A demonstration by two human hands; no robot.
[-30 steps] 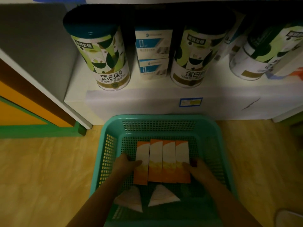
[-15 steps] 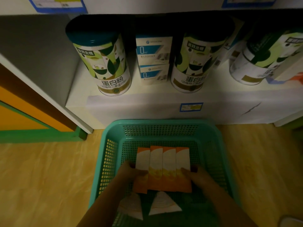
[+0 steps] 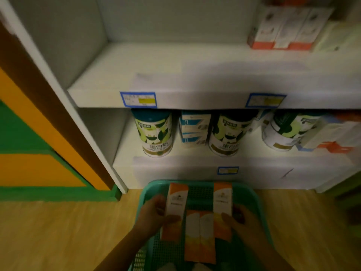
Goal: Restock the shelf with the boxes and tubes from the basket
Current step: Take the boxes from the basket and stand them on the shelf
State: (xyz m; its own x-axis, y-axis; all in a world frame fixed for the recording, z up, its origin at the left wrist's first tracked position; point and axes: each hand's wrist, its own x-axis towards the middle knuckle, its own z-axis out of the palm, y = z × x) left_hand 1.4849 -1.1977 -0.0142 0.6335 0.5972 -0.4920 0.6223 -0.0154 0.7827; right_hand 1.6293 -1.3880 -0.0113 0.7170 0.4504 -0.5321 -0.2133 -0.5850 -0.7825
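Hands both busy over the teal basket (image 3: pixel 259 210) — left hand (image 3: pixel 151 215) gripping one orange-and-white box (image 3: pixel 174 209), right hand (image 3: pixel 241 222) gripping another (image 3: pixel 222 204). Two more boxes (image 3: pixel 199 235) lie between them, below the shelf (image 3: pixel 195 169).

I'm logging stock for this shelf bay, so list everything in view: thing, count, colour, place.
Basket: one, teal, on the floor below the shelves.
Held boxes: two, orange and white, raised over the basket, one per hand.
Loose boxes: two, orange and white, side by side in the basket.
Tubs: three, green and white, lower shelf.
Small boxes: two, blue and white, stacked between the tubs.
Upper boxes: about three, white and red, upper shelf, at the right.
Left hand: grips one box.
Right hand: grips the other.
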